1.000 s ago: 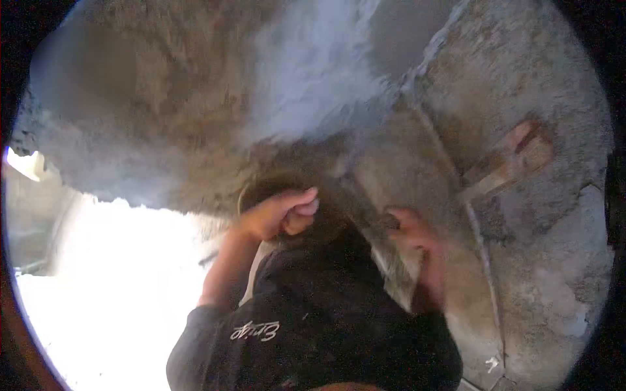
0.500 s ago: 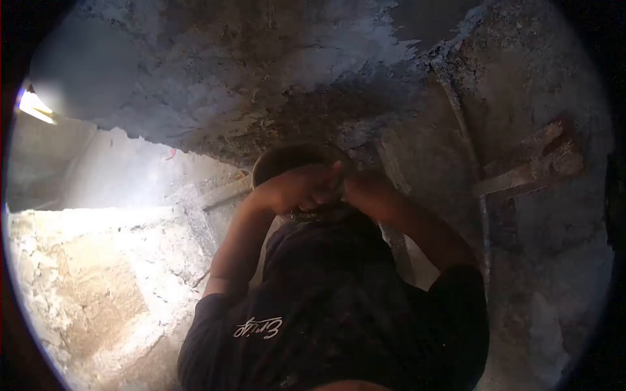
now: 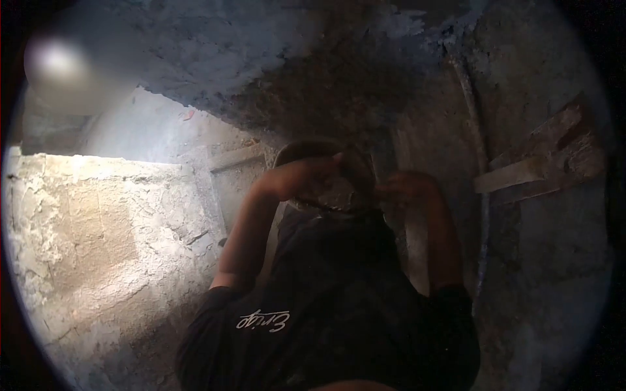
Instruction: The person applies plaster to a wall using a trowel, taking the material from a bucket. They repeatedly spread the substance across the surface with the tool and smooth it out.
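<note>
In dim light before my body is a shallow round bowl (image 3: pixel 306 150), its curved rim showing behind my hands and greyish matter visible inside. My left hand (image 3: pixel 297 179) lies across the bowl's left side, fingers curled; what they hold is lost in shadow. A dark shape (image 3: pixel 355 171) stands beside its fingertips, too dim to name. Just off the bowl's right edge is my right hand (image 3: pixel 411 188), its fingers stretched loosely to the left. No object shows clearly in it.
Ahead rises a rough, dark plastered surface (image 3: pixel 215 58). A brightly lit rough block (image 3: pixel 98 228) stands at left. To the right are a long thin pipe or bar (image 3: pixel 471 111) and nailed-together wooden pieces (image 3: pixel 521 174). A plank (image 3: pixel 238 156) lies beyond the bowl.
My hands, close together over the bowl before, are now apart: the right has moved off to the right. The view has shifted slightly and the light on the left block has changed.
</note>
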The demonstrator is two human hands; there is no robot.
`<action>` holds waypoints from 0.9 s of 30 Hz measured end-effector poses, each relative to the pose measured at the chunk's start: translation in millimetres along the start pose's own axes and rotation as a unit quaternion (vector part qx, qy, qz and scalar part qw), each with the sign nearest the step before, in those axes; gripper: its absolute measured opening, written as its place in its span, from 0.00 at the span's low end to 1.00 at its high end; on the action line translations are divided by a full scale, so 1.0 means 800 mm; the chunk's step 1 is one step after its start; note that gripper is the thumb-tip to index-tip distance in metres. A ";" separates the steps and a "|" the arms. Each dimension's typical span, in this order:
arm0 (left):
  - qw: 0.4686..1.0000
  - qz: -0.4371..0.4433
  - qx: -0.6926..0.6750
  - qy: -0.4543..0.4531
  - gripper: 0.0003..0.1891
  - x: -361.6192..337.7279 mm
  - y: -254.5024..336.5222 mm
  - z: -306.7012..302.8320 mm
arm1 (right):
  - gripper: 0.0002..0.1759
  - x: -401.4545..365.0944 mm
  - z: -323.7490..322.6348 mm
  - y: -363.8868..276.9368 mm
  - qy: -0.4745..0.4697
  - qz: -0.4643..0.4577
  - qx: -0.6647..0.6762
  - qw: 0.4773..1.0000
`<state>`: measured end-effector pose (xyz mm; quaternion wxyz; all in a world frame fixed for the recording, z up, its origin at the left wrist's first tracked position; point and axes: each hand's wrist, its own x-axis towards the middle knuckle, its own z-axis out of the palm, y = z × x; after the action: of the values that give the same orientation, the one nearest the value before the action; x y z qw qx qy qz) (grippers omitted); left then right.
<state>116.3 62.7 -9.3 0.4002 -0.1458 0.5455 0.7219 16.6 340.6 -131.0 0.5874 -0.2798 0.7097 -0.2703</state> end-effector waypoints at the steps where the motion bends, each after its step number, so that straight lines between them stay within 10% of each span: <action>1: 1.000 0.010 0.003 0.005 0.21 0.001 -0.005 -0.007 | 0.25 -0.007 0.005 0.014 0.046 -0.063 -0.005 0.997; 2: 0.997 0.012 -0.077 -0.030 0.21 0.002 -0.014 -0.016 | 0.25 -0.015 0.009 0.027 0.092 -0.124 -0.016 0.988; 4: 0.986 0.018 -0.153 -0.065 0.21 0.001 -0.022 -0.014 | 0.23 -0.029 0.015 0.035 0.060 0.116 0.305 0.943; 6: 0.985 0.070 -0.152 0.042 0.20 0.001 -0.022 -0.004 | 0.22 -0.043 0.021 0.033 0.098 0.114 0.366 0.918; 10: 0.946 0.101 -0.307 -0.021 0.14 0.028 -0.062 -0.037 | 0.20 -0.081 0.036 0.006 0.204 0.066 0.516 0.829; 13: 0.909 0.171 -0.378 -0.042 0.09 0.036 -0.095 -0.048 | 0.17 -0.074 0.029 0.018 0.147 -0.128 0.434 0.879; 15: 0.841 0.081 -0.407 0.348 0.17 0.036 -0.045 0.017 | 0.17 -0.065 0.028 0.014 0.233 -0.174 0.417 0.861; 19: 0.889 0.080 -0.383 0.238 0.16 0.015 -0.071 -0.005 | 0.19 -0.015 0.008 0.009 0.338 -0.350 0.442 0.754; 23: 0.879 0.200 -0.182 0.392 0.14 0.019 -0.146 -0.077 | 0.16 0.008 -0.016 -0.041 0.444 -0.284 0.376 0.762; 27: 0.813 0.148 -0.375 0.420 0.12 -0.006 -0.126 -0.069 | 0.18 0.070 -0.034 -0.063 0.502 -0.330 0.415 0.683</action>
<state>180.9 19.6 -93.5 -0.0651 -0.4910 0.3622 0.7896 -14.9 266.7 -128.8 0.0720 -0.0463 0.5750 -0.8137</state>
